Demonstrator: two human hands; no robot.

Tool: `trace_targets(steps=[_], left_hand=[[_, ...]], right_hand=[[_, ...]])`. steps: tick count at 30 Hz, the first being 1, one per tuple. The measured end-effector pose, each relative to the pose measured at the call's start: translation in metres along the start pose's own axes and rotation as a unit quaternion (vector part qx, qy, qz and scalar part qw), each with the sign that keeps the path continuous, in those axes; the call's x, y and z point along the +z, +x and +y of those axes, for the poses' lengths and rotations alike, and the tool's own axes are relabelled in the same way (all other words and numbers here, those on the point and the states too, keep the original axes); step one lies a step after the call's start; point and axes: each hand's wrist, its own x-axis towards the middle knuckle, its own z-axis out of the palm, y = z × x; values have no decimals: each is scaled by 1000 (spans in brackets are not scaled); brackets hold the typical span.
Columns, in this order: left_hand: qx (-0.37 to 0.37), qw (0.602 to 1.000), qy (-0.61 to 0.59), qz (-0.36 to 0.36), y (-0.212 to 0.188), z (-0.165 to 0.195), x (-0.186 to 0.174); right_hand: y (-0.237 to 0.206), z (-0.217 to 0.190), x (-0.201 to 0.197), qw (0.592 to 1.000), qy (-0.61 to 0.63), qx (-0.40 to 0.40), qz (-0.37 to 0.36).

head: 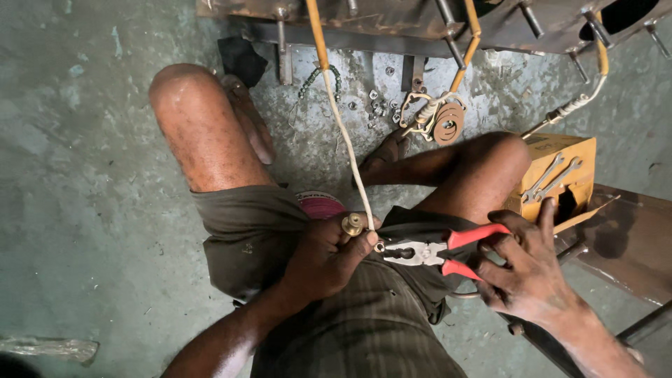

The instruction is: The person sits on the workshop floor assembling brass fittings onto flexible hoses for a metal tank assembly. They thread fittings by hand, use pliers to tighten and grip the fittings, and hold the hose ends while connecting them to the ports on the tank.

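Observation:
My left hand is closed around a brass fitting at the end of a pale sleeved cable, held over my lap. That cable runs up to a yellow lead under the metal machine frame. My right hand grips the red handles of a pair of pliers. The pliers' steel jaws point left and meet the cable end just beside my left fingers.
I sit on a green concrete floor with knees spread. Loose nuts and washers, brown gasket rings and a coiled wire lie by my feet. A yellow cardboard box carrying two spanners stands at right, beside a metal stool.

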Motion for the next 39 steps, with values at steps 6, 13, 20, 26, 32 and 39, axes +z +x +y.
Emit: trace_targets(steps=[6, 13, 20, 26, 32, 39], left_hand=[[8, 1000, 5, -9, 0, 2, -6], [6, 1000, -12, -26, 0, 5, -11], [26, 998, 40, -27, 0, 10, -14], [11, 999, 37, -26, 0, 13, -12], [36, 998, 37, -27, 0, 10, -12], [11, 999, 21, -22, 2, 11, -10]], right_hand=[[18, -2, -4, 999, -14, 2, -30], [24, -2, -9, 998, -23, -3, -58], [33, -1, -17, 998, -6, -23, -61], [37, -2, -23, 998, 0, -16, -65], [33, -1, -19, 997, 9, -8, -75], [27, 2, -18, 997, 20, -6, -75]])
